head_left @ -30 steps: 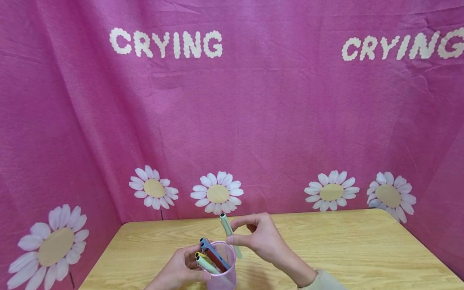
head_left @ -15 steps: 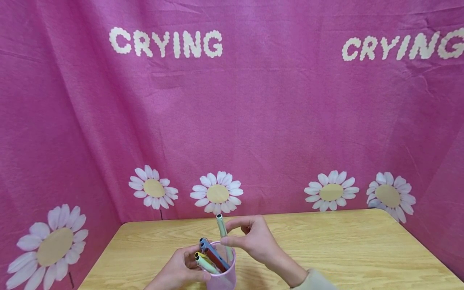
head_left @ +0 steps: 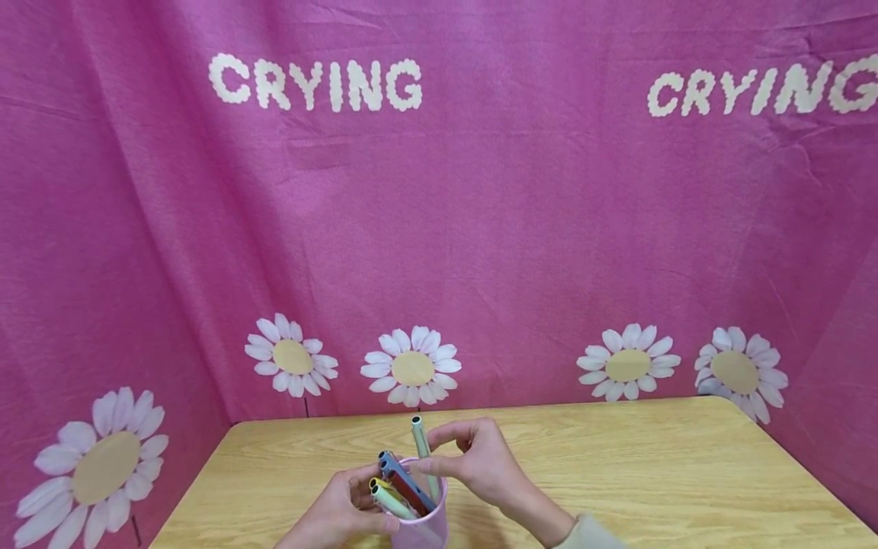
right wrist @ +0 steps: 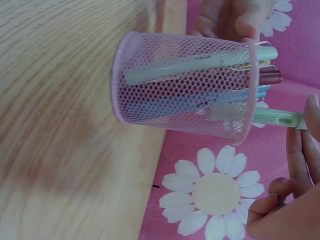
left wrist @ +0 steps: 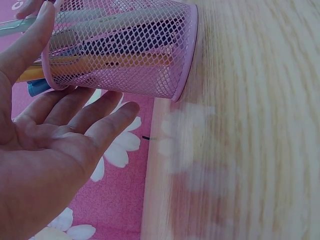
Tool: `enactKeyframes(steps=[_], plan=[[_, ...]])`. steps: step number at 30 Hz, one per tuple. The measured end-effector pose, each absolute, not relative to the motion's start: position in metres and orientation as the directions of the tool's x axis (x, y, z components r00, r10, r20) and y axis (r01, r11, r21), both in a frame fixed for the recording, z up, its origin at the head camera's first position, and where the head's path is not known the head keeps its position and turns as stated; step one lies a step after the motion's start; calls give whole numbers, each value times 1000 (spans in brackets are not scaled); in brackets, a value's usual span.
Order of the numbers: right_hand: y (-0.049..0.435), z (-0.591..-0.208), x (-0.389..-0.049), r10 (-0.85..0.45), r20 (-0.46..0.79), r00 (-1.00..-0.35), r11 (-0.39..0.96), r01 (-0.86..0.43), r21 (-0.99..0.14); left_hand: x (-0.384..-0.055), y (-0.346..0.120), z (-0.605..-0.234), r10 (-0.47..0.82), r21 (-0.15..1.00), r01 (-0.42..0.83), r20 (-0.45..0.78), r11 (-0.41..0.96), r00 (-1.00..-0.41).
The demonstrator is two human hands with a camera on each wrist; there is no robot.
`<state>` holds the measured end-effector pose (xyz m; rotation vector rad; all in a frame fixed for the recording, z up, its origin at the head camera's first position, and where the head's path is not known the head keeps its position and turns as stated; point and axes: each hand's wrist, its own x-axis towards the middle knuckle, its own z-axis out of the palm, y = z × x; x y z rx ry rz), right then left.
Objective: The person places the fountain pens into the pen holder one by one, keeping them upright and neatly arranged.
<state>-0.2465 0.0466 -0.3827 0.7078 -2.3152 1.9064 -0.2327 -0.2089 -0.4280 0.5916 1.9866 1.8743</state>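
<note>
A pink mesh pen cup (head_left: 424, 534) stands upright on the table with several pens in it. My left hand (head_left: 343, 507) holds the cup at its rim, thumb on the near side and fingers on the left. Between thumb and forefinger, my right hand (head_left: 487, 465) pinches a light green pen (right wrist: 272, 116) whose lower end is inside the cup, short of its base. Leaning left in the cup are another light green pen (head_left: 393, 503), a yellow pen (left wrist: 75, 66), a dark red pen (right wrist: 270, 76) and blue pens (head_left: 387, 459).
The cup stands on a wood-grain table (head_left: 652, 473). A pink cloth (head_left: 480, 229) with printed daisies and white lettering hangs behind the table and along its sides.
My right hand has brought the light green pen leftward from outside the rim, then lowered it into the cup. The left hand and the cup have stayed in place.
</note>
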Motion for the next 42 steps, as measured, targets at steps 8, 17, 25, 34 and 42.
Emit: enactKeyframes(steps=[8,17,25,34,42], plan=[[47,-392,-250,-323,346,-881,137,-405,-904,-234,-210,-430,521,997,66,34,44,-853],[45,-397,-250,-353,337,-873,172,-414,-894,-232,-210,-431,530,998,70,56,7,-846],[49,-396,-249,-368,357,-859,204,-449,-870,-229,-211,-430,522,998,66,60,-7,-851],[83,-392,-241,-363,407,-838,290,-517,-805,-230,-207,-430,504,996,81,55,30,-862],[135,-397,-246,-385,514,-767,622,-627,-469,-230,-221,-412,487,964,163,41,210,-872]])
